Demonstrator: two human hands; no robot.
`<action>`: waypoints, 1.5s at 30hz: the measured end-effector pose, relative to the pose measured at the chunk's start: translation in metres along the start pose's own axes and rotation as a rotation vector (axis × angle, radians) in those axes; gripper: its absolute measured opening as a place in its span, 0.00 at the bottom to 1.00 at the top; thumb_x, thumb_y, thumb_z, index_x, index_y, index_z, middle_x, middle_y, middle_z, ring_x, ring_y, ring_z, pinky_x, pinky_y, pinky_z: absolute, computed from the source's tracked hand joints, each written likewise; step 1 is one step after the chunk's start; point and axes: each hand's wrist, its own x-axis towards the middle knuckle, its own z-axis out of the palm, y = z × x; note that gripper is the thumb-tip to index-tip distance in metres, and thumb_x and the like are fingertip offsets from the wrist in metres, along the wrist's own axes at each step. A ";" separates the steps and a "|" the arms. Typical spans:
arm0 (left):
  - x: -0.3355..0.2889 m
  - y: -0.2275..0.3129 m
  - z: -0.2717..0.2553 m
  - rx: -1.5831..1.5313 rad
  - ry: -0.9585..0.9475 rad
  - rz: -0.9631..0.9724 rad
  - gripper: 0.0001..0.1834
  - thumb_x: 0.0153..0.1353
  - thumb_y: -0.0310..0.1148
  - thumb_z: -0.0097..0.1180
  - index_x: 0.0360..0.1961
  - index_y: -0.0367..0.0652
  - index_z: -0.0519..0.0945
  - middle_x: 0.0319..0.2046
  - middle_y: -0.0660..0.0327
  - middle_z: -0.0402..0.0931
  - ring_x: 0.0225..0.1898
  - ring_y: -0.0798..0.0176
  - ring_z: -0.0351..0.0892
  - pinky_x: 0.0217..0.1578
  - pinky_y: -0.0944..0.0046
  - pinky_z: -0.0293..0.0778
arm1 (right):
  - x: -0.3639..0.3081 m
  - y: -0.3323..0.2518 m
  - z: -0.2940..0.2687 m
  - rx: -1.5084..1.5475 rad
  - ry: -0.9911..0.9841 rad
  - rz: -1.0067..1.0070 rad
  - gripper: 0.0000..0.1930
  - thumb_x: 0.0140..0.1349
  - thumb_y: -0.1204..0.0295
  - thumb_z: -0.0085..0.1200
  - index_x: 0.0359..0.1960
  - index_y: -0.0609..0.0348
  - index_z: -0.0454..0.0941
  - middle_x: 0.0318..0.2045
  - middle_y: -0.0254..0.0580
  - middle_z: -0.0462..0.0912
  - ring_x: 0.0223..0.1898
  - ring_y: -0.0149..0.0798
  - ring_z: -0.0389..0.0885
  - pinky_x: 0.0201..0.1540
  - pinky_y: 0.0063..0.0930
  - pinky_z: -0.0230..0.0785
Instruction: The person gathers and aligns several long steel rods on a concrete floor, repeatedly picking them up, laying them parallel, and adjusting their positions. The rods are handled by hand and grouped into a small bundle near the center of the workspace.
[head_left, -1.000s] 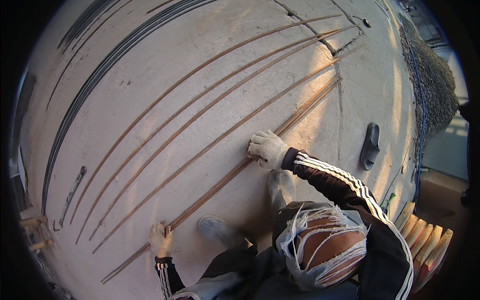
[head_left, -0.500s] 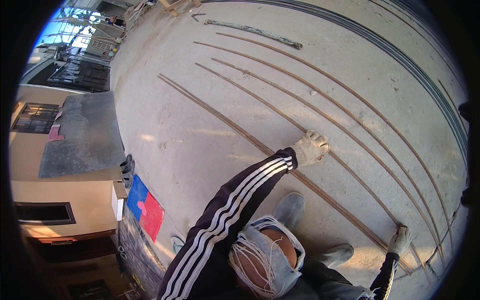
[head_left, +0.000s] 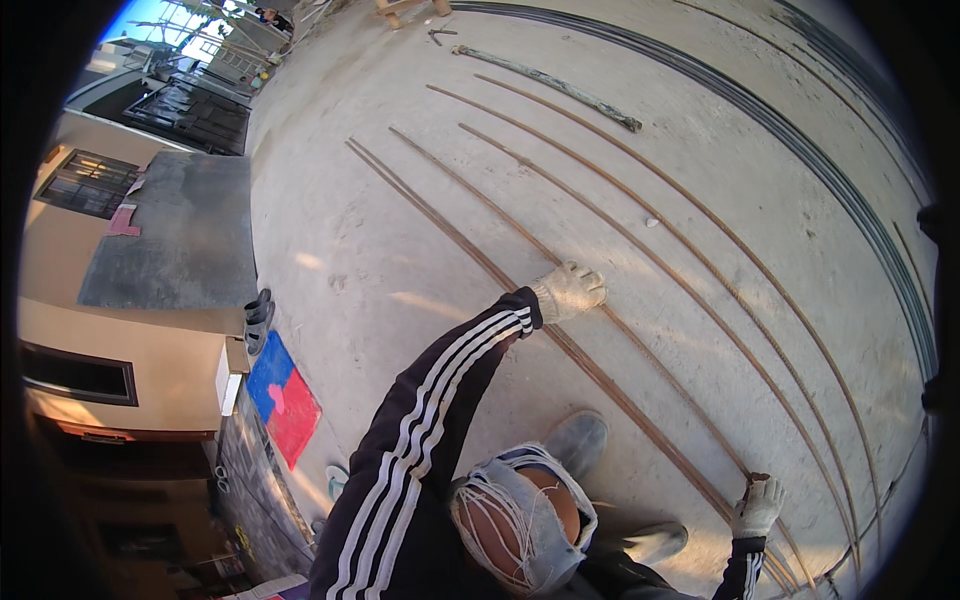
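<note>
My left hand (head_left: 570,290), in an off-white work glove, is closed around a long, thin, rusty steel rod (head_left: 470,190) near its middle. Farther down the same rod, at the lower right, my gloved right hand (head_left: 758,505) grips it, with the fingertips showing brown. A pair of rusty rods (head_left: 620,395) lies close together on the concrete just left of this rod, passing under my left wrist. How far the held rod is off the floor, I cannot tell.
More rusty rods (head_left: 640,240) lie spaced out to the right, beyond them a bundle of dark bars (head_left: 740,90). A mottled tube (head_left: 545,85) rests near their far ends. My grey boots (head_left: 578,445) stand beside the rod pair. At left are a blue-red mat (head_left: 285,400) and dark sandals (head_left: 259,320).
Both hands have shifted left with the rod, which now lies nearer the pair and farther from the rods on the right. The whole view has moved slightly too.
</note>
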 end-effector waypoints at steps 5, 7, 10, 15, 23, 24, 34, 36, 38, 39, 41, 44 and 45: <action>-0.062 -0.059 0.012 -0.001 -0.090 -0.253 0.12 0.66 0.34 0.56 0.50 0.50 0.80 0.55 0.58 0.77 0.62 0.53 0.74 0.65 0.44 0.64 | 0.067 -0.076 0.012 0.118 -0.110 -0.102 0.27 0.40 0.71 0.67 0.47 0.54 0.77 0.48 0.49 0.75 0.55 0.55 0.73 0.62 0.56 0.63; -0.080 -0.085 0.014 0.032 -0.113 -0.412 0.12 0.64 0.33 0.58 0.49 0.51 0.80 0.55 0.60 0.76 0.61 0.55 0.74 0.65 0.43 0.62 | 0.098 -0.121 0.012 0.106 -0.072 -0.114 0.26 0.41 0.69 0.67 0.47 0.54 0.77 0.48 0.48 0.76 0.54 0.55 0.74 0.61 0.56 0.63; -0.087 -0.100 0.015 0.093 -0.058 -0.808 0.12 0.62 0.35 0.62 0.47 0.51 0.79 0.54 0.60 0.76 0.61 0.55 0.74 0.63 0.42 0.63 | 0.133 -0.181 0.003 0.157 -0.006 -0.192 0.25 0.42 0.70 0.67 0.48 0.53 0.79 0.51 0.48 0.76 0.55 0.54 0.74 0.60 0.55 0.65; -0.060 -0.066 0.010 -0.198 0.067 -0.572 0.15 0.62 0.38 0.65 0.48 0.49 0.80 0.54 0.58 0.76 0.61 0.53 0.74 0.62 0.47 0.67 | 0.125 -0.177 -0.024 0.326 -0.069 -0.207 0.27 0.44 0.74 0.66 0.51 0.53 0.79 0.54 0.45 0.77 0.56 0.52 0.74 0.58 0.55 0.67; -0.038 0.023 0.020 -0.153 0.035 -0.164 0.10 0.67 0.38 0.58 0.47 0.49 0.81 0.52 0.58 0.78 0.60 0.57 0.77 0.64 0.46 0.69 | 0.028 -0.034 -0.014 0.082 0.024 0.119 0.23 0.55 0.76 0.60 0.55 0.56 0.78 0.56 0.50 0.76 0.58 0.57 0.73 0.62 0.54 0.64; -0.035 0.021 0.019 -0.126 -0.004 -0.163 0.10 0.68 0.37 0.57 0.47 0.49 0.81 0.52 0.58 0.78 0.60 0.57 0.78 0.63 0.45 0.69 | 0.018 -0.020 -0.011 0.065 0.006 0.122 0.24 0.52 0.77 0.60 0.54 0.57 0.78 0.55 0.50 0.76 0.57 0.57 0.73 0.62 0.54 0.65; -0.036 -0.019 0.023 -0.015 -0.080 -0.101 0.11 0.67 0.34 0.54 0.49 0.50 0.82 0.58 0.58 0.79 0.61 0.55 0.78 0.63 0.45 0.69 | 0.019 -0.010 -0.006 0.080 -0.069 0.098 0.23 0.42 0.79 0.61 0.45 0.59 0.76 0.48 0.51 0.77 0.53 0.57 0.75 0.57 0.52 0.67; -0.041 -0.033 0.026 -0.072 -0.116 -0.187 0.10 0.67 0.34 0.54 0.48 0.50 0.81 0.57 0.57 0.78 0.62 0.53 0.77 0.63 0.42 0.68 | 0.025 -0.023 -0.007 0.130 -0.055 0.042 0.22 0.42 0.79 0.60 0.44 0.58 0.76 0.47 0.52 0.77 0.52 0.57 0.75 0.56 0.52 0.67; -0.050 -0.041 0.027 -0.103 -0.081 -0.245 0.08 0.66 0.33 0.54 0.45 0.50 0.79 0.55 0.58 0.78 0.62 0.52 0.76 0.64 0.40 0.67 | 0.030 -0.035 -0.003 0.157 -0.029 -0.027 0.21 0.42 0.80 0.59 0.43 0.58 0.76 0.46 0.51 0.77 0.51 0.58 0.75 0.56 0.53 0.67; -0.055 -0.045 0.027 -0.115 -0.070 -0.269 0.08 0.66 0.33 0.55 0.45 0.50 0.79 0.55 0.58 0.78 0.61 0.52 0.76 0.64 0.40 0.67 | 0.032 -0.040 0.000 0.178 -0.004 -0.047 0.21 0.42 0.80 0.59 0.43 0.58 0.75 0.46 0.51 0.76 0.51 0.58 0.75 0.55 0.53 0.67; -0.060 -0.051 0.026 -0.150 -0.123 -0.313 0.06 0.65 0.33 0.55 0.43 0.50 0.78 0.53 0.59 0.77 0.61 0.52 0.77 0.65 0.40 0.67 | 0.034 -0.049 0.007 0.221 0.029 -0.059 0.21 0.42 0.80 0.58 0.43 0.58 0.75 0.46 0.51 0.76 0.50 0.58 0.74 0.54 0.54 0.68; -0.065 -0.055 0.027 -0.167 -0.122 -0.330 0.06 0.64 0.31 0.55 0.42 0.50 0.77 0.52 0.60 0.77 0.59 0.52 0.77 0.64 0.41 0.67 | 0.037 -0.058 0.017 0.228 0.065 -0.074 0.21 0.41 0.80 0.58 0.42 0.59 0.73 0.45 0.53 0.75 0.49 0.59 0.74 0.53 0.57 0.68; -0.066 -0.056 0.028 -0.177 -0.145 -0.336 0.05 0.64 0.30 0.55 0.41 0.50 0.77 0.52 0.60 0.77 0.59 0.52 0.77 0.63 0.41 0.67 | 0.036 -0.058 0.017 0.234 0.056 -0.071 0.21 0.40 0.79 0.58 0.41 0.58 0.73 0.45 0.53 0.75 0.49 0.59 0.74 0.53 0.57 0.68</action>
